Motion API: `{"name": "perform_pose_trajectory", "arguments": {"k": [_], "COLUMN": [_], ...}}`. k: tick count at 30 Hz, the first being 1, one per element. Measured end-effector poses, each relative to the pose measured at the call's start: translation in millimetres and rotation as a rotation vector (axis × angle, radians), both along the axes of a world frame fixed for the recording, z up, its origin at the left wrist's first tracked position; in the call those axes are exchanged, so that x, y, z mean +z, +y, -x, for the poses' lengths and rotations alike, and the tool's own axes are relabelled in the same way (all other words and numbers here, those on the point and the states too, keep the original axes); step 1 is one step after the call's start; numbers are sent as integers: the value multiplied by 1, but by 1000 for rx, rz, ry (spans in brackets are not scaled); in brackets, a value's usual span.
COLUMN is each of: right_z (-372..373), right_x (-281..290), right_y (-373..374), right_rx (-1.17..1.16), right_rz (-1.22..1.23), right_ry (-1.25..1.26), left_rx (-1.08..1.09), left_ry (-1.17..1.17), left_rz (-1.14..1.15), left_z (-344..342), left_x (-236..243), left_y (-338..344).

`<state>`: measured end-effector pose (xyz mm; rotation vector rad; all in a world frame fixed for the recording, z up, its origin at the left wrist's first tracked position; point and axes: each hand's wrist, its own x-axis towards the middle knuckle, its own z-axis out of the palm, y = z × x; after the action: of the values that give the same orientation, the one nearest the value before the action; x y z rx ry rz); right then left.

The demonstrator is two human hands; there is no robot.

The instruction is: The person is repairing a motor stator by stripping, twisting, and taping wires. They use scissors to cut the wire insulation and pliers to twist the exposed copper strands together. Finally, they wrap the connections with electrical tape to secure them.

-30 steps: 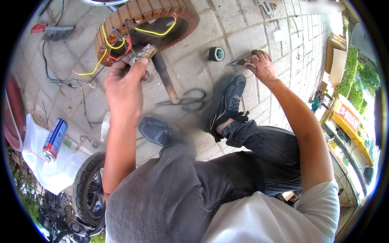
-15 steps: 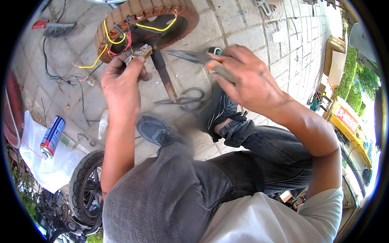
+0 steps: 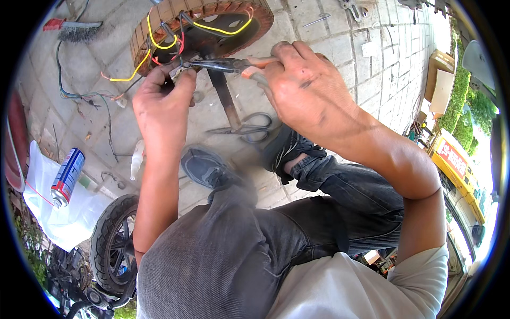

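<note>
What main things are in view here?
Small part: 1, colour unclear, in left hand
Pliers: 1, orange-handled, in right hand
Wheel: 1, brown, top centre
Wires: several, yellow and red, at wheel
Shaft: 1, dark, below wheel
Scissors: 1, dark, near shoes
Brush: 1, red-handled, upper left
Spray can: 1, blue-red, left
Bag: 1, white, under can
Bottle: 1, white, left of shoes
Second wheel: 1, black, lower left
Shoes: 2, dark, centre
Left hand: 1, bare, below wheel
Right hand: 1, bare, on pliers
</note>
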<state>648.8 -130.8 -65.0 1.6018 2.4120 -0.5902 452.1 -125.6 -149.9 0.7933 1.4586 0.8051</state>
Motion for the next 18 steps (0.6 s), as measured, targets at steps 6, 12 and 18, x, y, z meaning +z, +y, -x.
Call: {"name": "perform_pose_trajectory", "arguments": {"k": [6, 12, 18], "right_z": [5, 4, 8], "right_x": [1, 2, 1], "right_y": [-4, -5, -2], "right_rx": [0, 10, 47], "right_rz": [-53, -75, -100], "right_ry": [-57, -44, -68], "left_rx": [-24, -23, -55], "left_ry": [52, 53, 100], "left_rz": [-12, 12, -17], "left_z": [-1, 0, 0], "left_x": [5, 6, 6], "left_y": [2, 1, 0]}}
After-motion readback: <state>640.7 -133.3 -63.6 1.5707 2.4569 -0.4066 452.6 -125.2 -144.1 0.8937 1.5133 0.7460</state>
